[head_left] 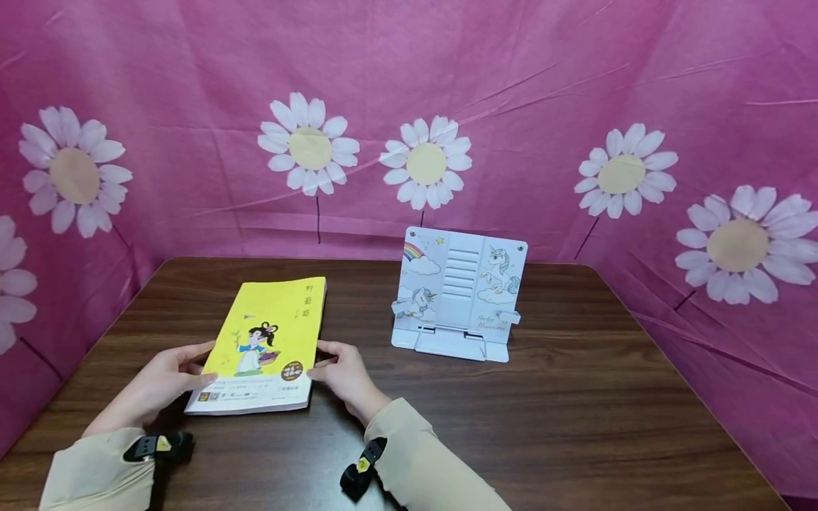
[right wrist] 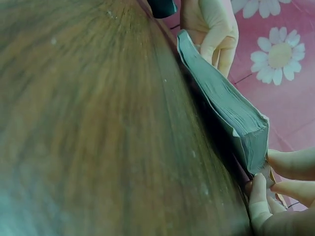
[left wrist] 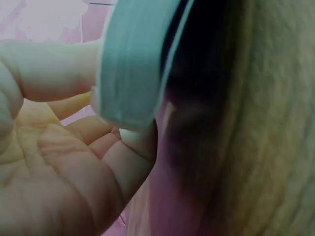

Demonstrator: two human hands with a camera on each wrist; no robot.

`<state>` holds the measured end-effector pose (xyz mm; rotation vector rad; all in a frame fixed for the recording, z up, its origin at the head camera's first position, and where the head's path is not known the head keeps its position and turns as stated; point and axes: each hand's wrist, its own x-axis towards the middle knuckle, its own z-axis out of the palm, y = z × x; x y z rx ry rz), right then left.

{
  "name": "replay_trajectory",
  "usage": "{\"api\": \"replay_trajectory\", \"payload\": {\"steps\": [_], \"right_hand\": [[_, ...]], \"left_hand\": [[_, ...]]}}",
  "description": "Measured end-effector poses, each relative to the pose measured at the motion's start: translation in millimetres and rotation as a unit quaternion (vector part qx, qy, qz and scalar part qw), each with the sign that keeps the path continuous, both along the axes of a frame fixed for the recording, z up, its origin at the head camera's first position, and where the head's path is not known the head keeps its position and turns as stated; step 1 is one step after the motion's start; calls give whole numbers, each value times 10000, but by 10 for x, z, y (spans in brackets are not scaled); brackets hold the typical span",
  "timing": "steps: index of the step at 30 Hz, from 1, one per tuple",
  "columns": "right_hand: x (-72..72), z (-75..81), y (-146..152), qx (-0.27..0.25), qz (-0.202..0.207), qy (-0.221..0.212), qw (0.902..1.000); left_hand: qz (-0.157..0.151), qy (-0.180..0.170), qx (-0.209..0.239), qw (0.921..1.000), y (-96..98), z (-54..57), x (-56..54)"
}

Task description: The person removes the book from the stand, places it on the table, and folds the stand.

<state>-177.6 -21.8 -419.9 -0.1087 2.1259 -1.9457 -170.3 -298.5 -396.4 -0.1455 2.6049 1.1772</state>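
Note:
A yellow paperback book with a cartoon girl on its cover lies flat, cover up, over the left part of the table. On its left edge, my left hand pinches it, thumb on the cover; the left wrist view shows fingers under the pages. My right hand grips the right edge near the lower corner, thumb on top. Seen from the right wrist, a dark gap lies between the book and the wood, so it seems slightly raised. To the right stands a white unicorn-printed book stand, touched by neither hand.
Dark brown wood-grain table lies beneath everything. Behind it hangs a pink cloth printed with white daisies. The stand has a wire ledge at its front and small side clips. Black straps circle both wrists.

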Motion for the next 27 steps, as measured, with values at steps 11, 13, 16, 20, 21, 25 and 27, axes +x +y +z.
{"api": "replay_trajectory", "payload": {"steps": [11,13,16,20,21,25,27], "right_hand": [[-5,0,5,445,244,128,9986],[-3,8,22,511,312,146,9981],[-3,25,48,549,381,152,9976],[0,49,74,542,427,152,9975],[0,57,80,531,423,177,9975],[-2,85,121,562,352,360,9971],[-11,100,155,668,321,574,9956]], "left_hand": [[190,-175,-102,9996,-38,-11,1],[199,-205,-135,9995,-32,-2,0],[115,-192,-229,9995,-29,14,-3],[-41,7,-622,9981,5,58,-3],[-63,98,-765,9970,20,73,-5],[119,251,-1114,9934,134,156,-15],[204,409,-1192,9918,215,206,-19]]}}
